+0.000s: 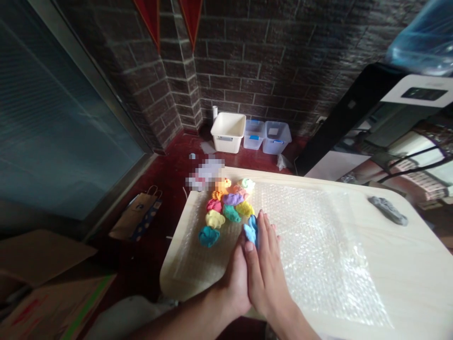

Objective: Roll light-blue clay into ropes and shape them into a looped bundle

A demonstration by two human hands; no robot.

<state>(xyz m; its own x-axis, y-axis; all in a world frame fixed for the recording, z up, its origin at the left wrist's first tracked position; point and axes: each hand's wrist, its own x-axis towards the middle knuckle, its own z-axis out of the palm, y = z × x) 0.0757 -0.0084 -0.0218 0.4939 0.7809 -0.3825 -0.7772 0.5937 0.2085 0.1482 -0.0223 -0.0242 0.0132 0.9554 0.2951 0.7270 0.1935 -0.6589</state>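
My left hand [238, 283] and my right hand [268, 267] are pressed palm to palm over the table. Between them sits a lump of blue modelling clay [250, 231], its lighter and darker blue sticking out past the thumbs. Just beyond the hands lie several soft clay lumps on bubble wrap [318, 245]: teal [208, 236], pale yellow [215, 219], red [214, 205], green [231, 213], purple [232, 199] and bright yellow [245, 208]. Orange clay [219, 193] and whitish-green clay [247, 184] lie farther back. Much of the left hand's fingers is hidden behind the right.
A grey elongated lump [388, 210] rests on the right of the wooden table [417, 255]. On the floor behind stand a cream bin [228, 141] and clear plastic boxes [277, 141]. A water dispenser [339, 137] is at right; a paper bag [132, 217] and cardboard box [53, 302] are at left.
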